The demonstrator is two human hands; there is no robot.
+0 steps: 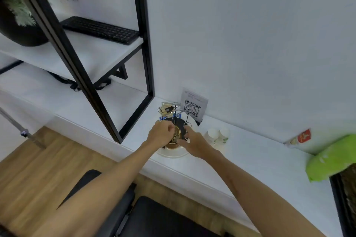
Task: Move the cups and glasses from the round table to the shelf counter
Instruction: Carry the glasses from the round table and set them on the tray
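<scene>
Both hands [160, 132] [189, 141] grip an upright amber glass [175, 136] (rim up) on the counter [250, 159].

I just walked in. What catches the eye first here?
Two bare hands, left and right, meet over a glass at a wire cup rack on the white counter. Behind it a QR code sign leans on the wall; a black keyboard lies on the shelf upper left.

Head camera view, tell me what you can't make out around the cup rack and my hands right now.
- Glass: mostly hidden by left hand and right hand; grip unclear.
- Rack base: covered by both hands.
- QR sign: text too small.
- Green bag: cut off by right edge.
</scene>
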